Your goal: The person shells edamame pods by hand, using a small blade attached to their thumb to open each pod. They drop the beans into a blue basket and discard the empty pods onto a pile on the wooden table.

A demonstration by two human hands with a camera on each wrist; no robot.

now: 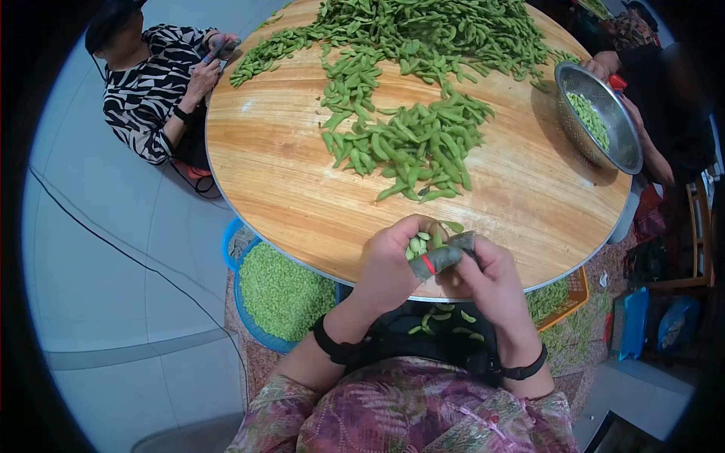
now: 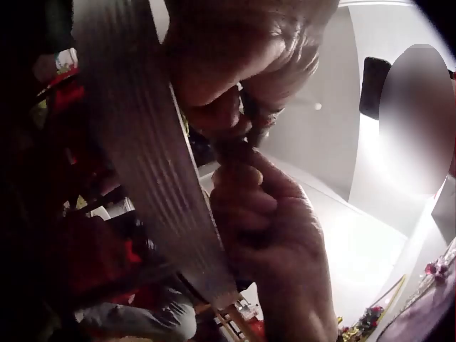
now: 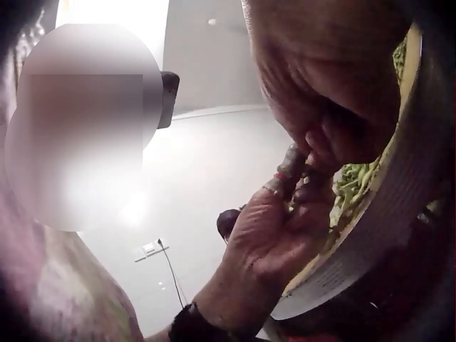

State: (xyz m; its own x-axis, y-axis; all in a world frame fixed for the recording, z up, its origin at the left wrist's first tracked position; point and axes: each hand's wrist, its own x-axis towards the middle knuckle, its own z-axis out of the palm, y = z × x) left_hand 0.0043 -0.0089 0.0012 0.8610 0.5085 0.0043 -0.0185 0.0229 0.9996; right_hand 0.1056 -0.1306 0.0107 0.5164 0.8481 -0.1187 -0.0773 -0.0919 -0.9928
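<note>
Over the near edge of the round table, both hands meet in the head view. My left hand (image 1: 385, 264) is cupped round several shelled edamame beans (image 1: 418, 245), its thumb in a grey cover (image 1: 434, 262) with a red band. A green edamame pod (image 1: 438, 239) shows between the hands, partly hidden by the fingers. The right hand (image 1: 495, 281) curls its fingers and thumb in at the left thumb's tip, pinching at the pod. In the right wrist view the left hand (image 3: 274, 231) is seen from below, fingertips against the right hand (image 3: 328, 78).
Loose edamame pods (image 1: 430, 143) lie ahead on the wooden table (image 1: 264, 166), before a large heap (image 1: 445, 34). A metal colander (image 1: 619, 128) with beans stands at right. Below left is a blue basket of beans (image 1: 283, 291); an orange crate (image 1: 578, 298) is below right. Others sit around.
</note>
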